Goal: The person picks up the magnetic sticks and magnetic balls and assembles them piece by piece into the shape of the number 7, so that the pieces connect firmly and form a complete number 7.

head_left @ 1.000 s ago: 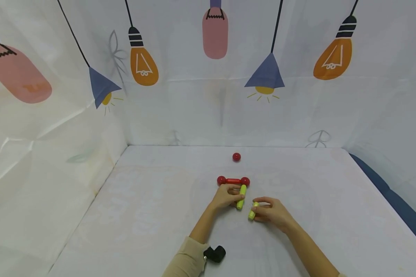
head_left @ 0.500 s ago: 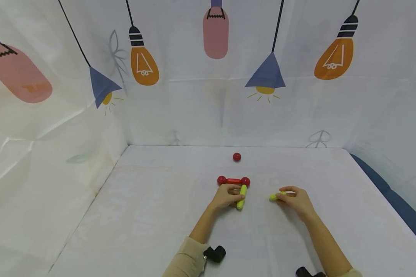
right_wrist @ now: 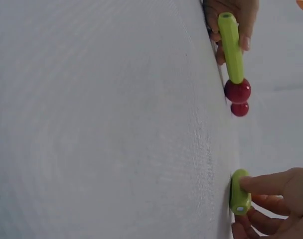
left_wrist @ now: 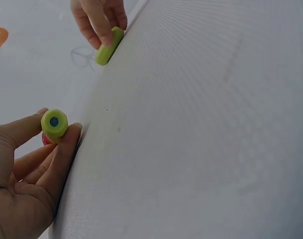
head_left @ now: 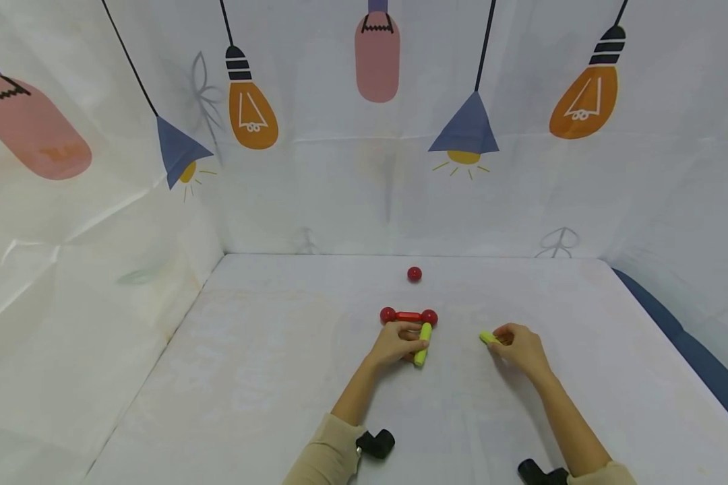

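My left hand [head_left: 393,342] pinches a long yellow-green magnetic building rod [head_left: 422,345] between thumb and fingers. The rod's far end meets a red ball [head_left: 429,317], as the right wrist view shows. A red rod [head_left: 409,316] joins that ball to another red ball [head_left: 387,315] on its left. Off to the right, my right hand [head_left: 523,350] pinches a shorter yellow-green magnetic building rod [right_wrist: 239,191] close over the table, apart from the other pieces. A round inset shows in the end of the left hand's rod [left_wrist: 55,122].
A loose red ball [head_left: 414,274] lies farther back on the white table [head_left: 279,377]. Behind the table hangs a white sheet [head_left: 340,188] printed with lamps. Black devices sit at the left wrist [head_left: 376,444] and right wrist [head_left: 541,473].
My right hand has moved right and slightly back with its short rod, away from the left hand's rod, then turned the rod a little. The left hand has stayed still.
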Action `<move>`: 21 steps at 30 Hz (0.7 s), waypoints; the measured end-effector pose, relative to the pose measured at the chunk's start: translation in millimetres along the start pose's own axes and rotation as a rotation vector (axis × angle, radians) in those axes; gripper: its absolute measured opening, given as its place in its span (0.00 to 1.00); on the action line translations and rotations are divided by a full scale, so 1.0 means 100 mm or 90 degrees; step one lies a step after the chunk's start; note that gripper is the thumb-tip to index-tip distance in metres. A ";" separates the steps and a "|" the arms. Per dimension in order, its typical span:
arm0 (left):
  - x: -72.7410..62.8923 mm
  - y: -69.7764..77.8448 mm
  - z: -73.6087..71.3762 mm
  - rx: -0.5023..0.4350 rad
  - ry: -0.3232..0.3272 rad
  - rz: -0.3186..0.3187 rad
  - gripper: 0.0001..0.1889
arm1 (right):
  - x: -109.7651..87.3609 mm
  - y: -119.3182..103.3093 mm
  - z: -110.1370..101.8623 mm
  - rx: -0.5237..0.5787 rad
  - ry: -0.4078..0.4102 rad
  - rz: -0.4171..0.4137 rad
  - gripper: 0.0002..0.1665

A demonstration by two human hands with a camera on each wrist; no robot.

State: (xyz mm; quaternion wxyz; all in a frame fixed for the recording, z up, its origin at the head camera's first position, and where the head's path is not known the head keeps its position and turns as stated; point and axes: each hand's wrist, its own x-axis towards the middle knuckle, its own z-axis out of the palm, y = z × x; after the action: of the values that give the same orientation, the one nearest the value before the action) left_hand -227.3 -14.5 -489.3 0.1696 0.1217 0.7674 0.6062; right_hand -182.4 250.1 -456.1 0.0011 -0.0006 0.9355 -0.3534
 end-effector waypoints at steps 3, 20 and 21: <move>-0.01 0.00 -0.01 0.000 0.001 0.002 0.20 | 0.01 -0.01 0.02 -0.006 -0.013 -0.003 0.19; -0.01 -0.01 -0.04 -0.020 -0.004 0.029 0.21 | 0.03 -0.07 0.04 -0.069 -0.052 -0.015 0.23; -0.01 -0.01 -0.04 -0.019 -0.004 0.028 0.21 | 0.02 -0.07 0.04 -0.063 -0.054 -0.012 0.24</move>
State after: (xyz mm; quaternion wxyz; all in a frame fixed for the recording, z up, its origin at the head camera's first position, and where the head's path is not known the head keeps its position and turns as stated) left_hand -228.2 -18.9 -489.5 0.1601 0.1378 0.7551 0.6207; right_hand -184.8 242.5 -454.5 0.0372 -0.0244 0.9509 -0.3062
